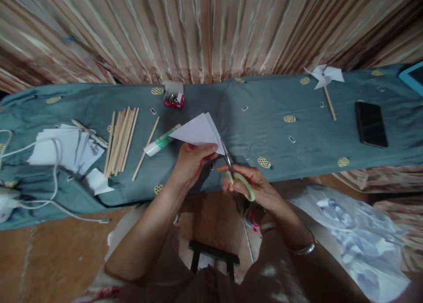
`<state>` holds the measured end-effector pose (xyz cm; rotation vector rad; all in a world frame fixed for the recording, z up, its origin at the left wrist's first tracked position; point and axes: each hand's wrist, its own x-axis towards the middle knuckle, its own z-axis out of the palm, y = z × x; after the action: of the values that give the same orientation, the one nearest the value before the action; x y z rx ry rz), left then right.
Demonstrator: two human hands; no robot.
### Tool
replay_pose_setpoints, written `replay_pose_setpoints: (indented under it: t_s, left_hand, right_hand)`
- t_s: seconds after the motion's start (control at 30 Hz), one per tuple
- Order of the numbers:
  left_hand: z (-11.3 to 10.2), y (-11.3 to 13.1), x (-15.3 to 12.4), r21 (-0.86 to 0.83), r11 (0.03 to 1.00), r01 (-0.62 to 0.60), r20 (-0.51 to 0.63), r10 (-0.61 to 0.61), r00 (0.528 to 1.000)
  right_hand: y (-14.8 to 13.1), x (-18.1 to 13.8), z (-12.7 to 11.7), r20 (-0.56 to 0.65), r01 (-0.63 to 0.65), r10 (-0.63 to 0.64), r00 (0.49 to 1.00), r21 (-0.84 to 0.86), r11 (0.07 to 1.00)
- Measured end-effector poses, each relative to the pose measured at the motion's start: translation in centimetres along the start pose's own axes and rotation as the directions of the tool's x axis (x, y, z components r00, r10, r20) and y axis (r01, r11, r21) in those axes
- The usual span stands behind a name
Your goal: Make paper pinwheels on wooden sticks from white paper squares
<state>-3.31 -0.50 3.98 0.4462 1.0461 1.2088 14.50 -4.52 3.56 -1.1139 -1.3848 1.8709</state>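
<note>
My left hand point(191, 162) pinches a folded white paper triangle point(198, 131) and holds it above the near edge of the teal cloth point(264, 122). My right hand point(251, 186) grips scissors point(236, 175) with pale green handles. The blades point up and touch the lower right corner of the paper. Just left of the paper a glue stick point(160, 140) lies on the cloth.
On the left lie a bundle of wooden sticks point(120, 140), a stack of white paper sheets point(62, 148) and a white cable point(33, 201). A red box of pins point(174, 99) sits at the back. A finished paper pinwheel point(324, 79) and a black phone point(370, 124) lie at right.
</note>
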Motion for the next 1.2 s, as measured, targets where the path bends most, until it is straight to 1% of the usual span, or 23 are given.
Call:
replay_pose_setpoints:
  t_s: [0.1,0.23,0.43,0.9,1.2]
  left_hand:
    - [0.11,-0.17,-0.19,0.004,1.0,0.011,0.015,-0.011,1.0]
    - [0.17,-0.14,-0.44,0.006,1.0,-0.006,0.027,0.006,1.0]
    - [0.14,-0.02,-0.72,0.023,1.0,-0.009,0.051,0.008,0.999]
    - [0.03,-0.06,-0.49,0.033,0.999,-0.019,0.049,0.017,0.999]
    - [0.3,0.05,-0.28,0.01,1.0,-0.012,0.031,0.012,0.999]
  right_hand:
    - [-0.2,-0.04,0.19,0.005,-0.007,0.007,1.0,0.023,1.0]
    - [-0.47,-0.11,0.38,0.007,-0.003,0.002,1.0,0.024,1.0]
    - [-0.06,-0.33,0.42,-0.004,0.022,-0.022,1.0,0.017,1.0]
    - [-0.16,-0.09,0.75,-0.058,-0.069,0.079,0.995,0.146,0.987]
    - [-0.05,0.18,0.79,-0.075,-0.078,0.088,0.993,0.126,0.989]
